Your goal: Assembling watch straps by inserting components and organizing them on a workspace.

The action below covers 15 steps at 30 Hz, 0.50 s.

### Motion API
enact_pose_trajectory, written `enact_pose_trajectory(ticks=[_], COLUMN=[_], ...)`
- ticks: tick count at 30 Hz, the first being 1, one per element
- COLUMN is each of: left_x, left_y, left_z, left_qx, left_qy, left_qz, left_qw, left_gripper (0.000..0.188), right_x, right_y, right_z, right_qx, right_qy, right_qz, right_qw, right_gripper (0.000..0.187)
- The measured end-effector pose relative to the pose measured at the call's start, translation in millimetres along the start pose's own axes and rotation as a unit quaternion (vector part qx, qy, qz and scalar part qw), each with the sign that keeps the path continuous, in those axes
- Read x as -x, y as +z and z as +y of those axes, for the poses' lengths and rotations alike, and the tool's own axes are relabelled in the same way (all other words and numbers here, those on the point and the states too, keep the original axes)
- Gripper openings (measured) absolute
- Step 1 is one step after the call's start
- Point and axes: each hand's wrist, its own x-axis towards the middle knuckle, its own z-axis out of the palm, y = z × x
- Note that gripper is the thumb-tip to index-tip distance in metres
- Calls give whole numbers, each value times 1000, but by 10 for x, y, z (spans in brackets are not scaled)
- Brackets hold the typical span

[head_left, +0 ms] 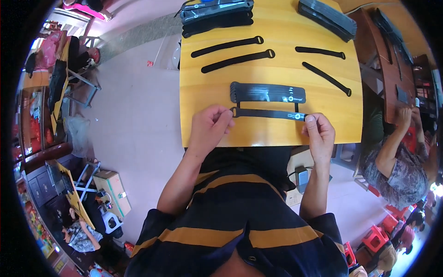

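Stretched between my two hands is a black strap (267, 113) with a ring at its left end and a pale printed label near its right end. My left hand (212, 124) pinches the ring end. Thumb and fingers of my right hand (320, 134) close on the other end. Just beyond it lies a stack of similar straps (267, 93), fanned a little at the left. Two short dark strips (296, 107) show between the stack and the held strap; I cannot tell what they are.
On the yellow table (194, 92) lie two loose straps (237, 61) at left and two more (326, 79) at right. Strap bundles (217, 18) sit at the far left, another pile (327, 19) at far right. A person (399, 166) works at a brown table on the right.
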Motion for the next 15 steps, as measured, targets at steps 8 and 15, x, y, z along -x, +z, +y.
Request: enact_pose_trajectory(ticks=[8,15], left_x=[-200,-302], left_y=[25,69], left_z=[37,133], left_qx=[-79,-159], left_qy=[3,-1], left_qz=[35,64], left_qw=[996,985], left_gripper=[16,16], right_x=[-311,-431], right_y=[-22,-18], right_z=[-6,-5], right_qx=[29,38], right_qy=[36,67], right_qz=[-21,-28], right_qw=[999,997], right_gripper=[22,21])
